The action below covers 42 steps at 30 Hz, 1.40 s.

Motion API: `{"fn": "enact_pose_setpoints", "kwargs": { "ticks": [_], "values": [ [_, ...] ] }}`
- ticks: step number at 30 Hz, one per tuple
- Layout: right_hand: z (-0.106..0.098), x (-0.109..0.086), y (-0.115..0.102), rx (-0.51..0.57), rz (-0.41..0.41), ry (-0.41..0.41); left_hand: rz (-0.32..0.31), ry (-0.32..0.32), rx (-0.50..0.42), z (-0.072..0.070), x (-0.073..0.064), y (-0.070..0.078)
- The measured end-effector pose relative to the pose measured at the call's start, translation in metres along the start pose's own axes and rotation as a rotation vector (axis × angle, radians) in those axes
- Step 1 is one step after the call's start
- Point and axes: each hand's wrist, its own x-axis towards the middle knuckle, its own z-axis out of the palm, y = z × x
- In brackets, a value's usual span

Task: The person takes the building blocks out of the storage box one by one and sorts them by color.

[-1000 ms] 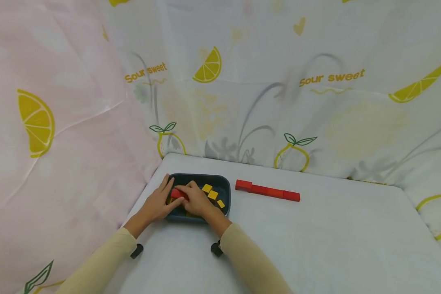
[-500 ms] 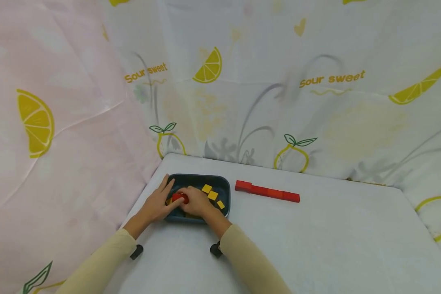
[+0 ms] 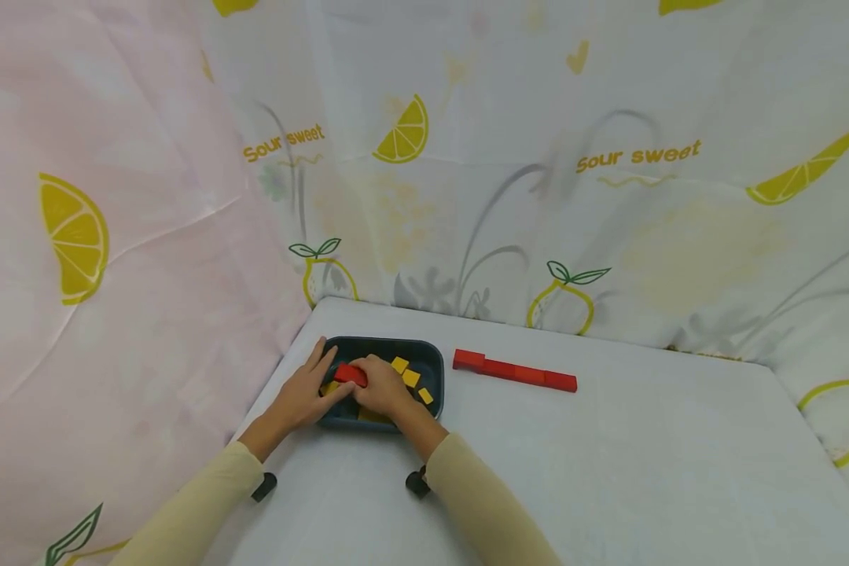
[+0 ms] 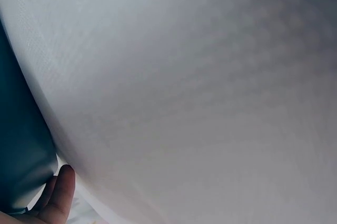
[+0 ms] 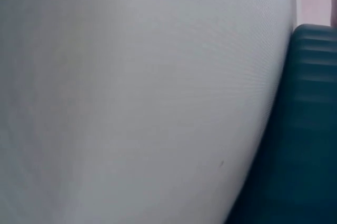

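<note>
A dark blue tray (image 3: pixel 396 341) sits toward the left of the white table and holds several yellow blocks (image 3: pixel 411 378). Its blue outer wall also shows in the left wrist view (image 4: pixel 21 129) and the right wrist view (image 5: pixel 308 129). My left hand (image 3: pixel 302 398) rests at the tray's left side, fingers extended along the rim and thumb reaching inward. Inside the tray, my right hand (image 3: pixel 382 389) pinches a red block (image 3: pixel 350 374), close to the left thumb's tip. The right hand hides part of the yellow blocks beneath it.
To the right of the tray, red blocks (image 3: pixel 515 371) lie end to end in a slanting row, the leftmost standing higher. A lemon-print cloth (image 3: pixel 481 196) hangs behind the table, and a pink one (image 3: pixel 148 314) closes off the left side.
The red block has turned in my right hand, and a longer side of it now faces up. My right fingers have shifted slightly; my left hand has stayed at the tray's side.
</note>
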Motion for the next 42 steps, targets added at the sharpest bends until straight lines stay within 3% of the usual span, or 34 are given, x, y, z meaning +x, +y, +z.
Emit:
{"fn": "enact_pose_setpoints", "kwargs": {
  "ticks": [8,14,20,31,34,42],
  "values": [
    [0.004,-0.001,0.006,0.021,-0.056,0.057,-0.006,0.005,-0.018,0.003,-0.002,0.0],
    [-0.005,-0.016,0.016,0.015,-0.089,0.09,-0.004,-0.024,-0.058,0.012,-0.005,0.006],
    [-0.032,-0.035,0.026,-0.064,-0.175,0.069,-0.001,-0.032,-0.058,0.014,-0.007,0.011],
    [-0.088,-0.072,0.052,-0.04,-0.113,0.128,0.019,-0.011,-0.022,0.0,-0.008,0.002],
    [-0.106,-0.084,0.066,-0.078,-0.123,0.149,0.013,-0.014,-0.024,0.001,-0.005,0.002],
    [-0.147,-0.119,0.107,-0.132,-0.029,0.15,0.008,-0.025,-0.016,-0.002,-0.003,0.001]
  ]
}}
